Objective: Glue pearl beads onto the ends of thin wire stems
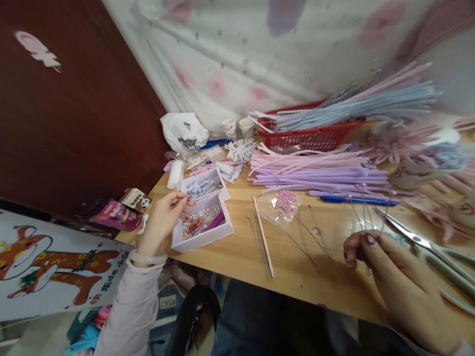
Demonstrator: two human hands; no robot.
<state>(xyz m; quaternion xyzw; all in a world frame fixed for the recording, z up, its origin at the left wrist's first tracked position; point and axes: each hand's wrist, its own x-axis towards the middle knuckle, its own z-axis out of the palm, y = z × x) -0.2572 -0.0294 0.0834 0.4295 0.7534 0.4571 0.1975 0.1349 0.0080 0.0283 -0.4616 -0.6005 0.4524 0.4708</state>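
Note:
My left hand is over the edge of a white box that holds beads and small ornaments; its fingertips are pinched, and what they hold, if anything, is too small to name. My right hand grips several thin wires with pink beads at their tips, pointing upward. More bead-tipped wires lie on the wooden table between the hands. Pink beads sit in a clear plastic bag. Beside the loose wires rests a pale wooden stick.
Large scissors lie beside my right hand. A blue pen is below the pink and purple fuzzy stems. A red basket stands behind. At the left are a white bag and white roll.

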